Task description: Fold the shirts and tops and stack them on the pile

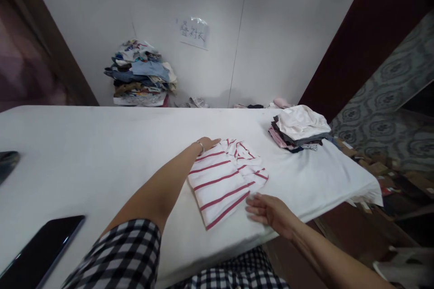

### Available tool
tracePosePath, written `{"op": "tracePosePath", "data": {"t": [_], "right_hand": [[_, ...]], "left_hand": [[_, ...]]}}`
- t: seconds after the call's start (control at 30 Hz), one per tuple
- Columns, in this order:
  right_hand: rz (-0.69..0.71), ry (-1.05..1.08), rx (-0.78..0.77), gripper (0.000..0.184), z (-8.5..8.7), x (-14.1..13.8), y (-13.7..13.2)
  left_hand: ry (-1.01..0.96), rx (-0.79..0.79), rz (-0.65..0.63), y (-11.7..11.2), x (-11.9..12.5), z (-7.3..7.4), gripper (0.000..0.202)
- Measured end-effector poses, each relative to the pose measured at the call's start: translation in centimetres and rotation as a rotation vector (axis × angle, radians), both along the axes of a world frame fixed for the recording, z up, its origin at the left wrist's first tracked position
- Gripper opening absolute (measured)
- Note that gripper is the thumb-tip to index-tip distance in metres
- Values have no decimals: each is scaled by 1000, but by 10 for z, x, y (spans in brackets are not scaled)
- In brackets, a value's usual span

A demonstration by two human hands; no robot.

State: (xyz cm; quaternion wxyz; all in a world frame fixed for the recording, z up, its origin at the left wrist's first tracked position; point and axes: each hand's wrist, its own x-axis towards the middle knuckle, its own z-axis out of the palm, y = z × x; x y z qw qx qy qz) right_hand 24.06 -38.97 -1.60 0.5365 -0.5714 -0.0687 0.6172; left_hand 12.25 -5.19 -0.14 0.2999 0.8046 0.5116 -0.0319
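A white shirt with red stripes (217, 176) lies on the white-covered table (111, 153), partly folded, its collar toward the far right side. My left hand (207, 143) rests at the shirt's far left edge, fingers stretched toward the collar and lying flat. A bracelet circles that wrist. Beside the shirt's near right edge is my right hand (266, 210), its fingers apart and slightly curled, with nothing seen in them. The fingertips are close to the cloth; whether they touch it I cannot tell.
A stack of folded clothes (298, 128) sits at the table's right end. Behind the far edge rises a tall clothes pile (142, 74) against the wall. A phone (44, 248) lies near left; a dark object (8, 162) is at the left edge. Boxes (379, 169) stand at right.
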Motion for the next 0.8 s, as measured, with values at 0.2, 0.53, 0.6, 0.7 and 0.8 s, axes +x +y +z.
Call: {"op": "tracePosePath", "data": {"t": [0.2,0.53,0.6,0.7,0.8], "right_hand": [[-3,160,74,26,-2,-10,14],[-71,212,115,27,-8,-28,35],[-59,138,69,28,-2,-24,21],[-82,90,15,28,4,-18,14],[-60,131,81,30,6,-20,28]], "left_hand": [[72,-87,-55,4,9,5,87],[-1,-92,-49,-3,2,20,70],[-19,-126,-13,-4,-1,22,69],[-4,-115,4,-5,-2,22,68],[15,-73,4,-5,1,18,65]]}}
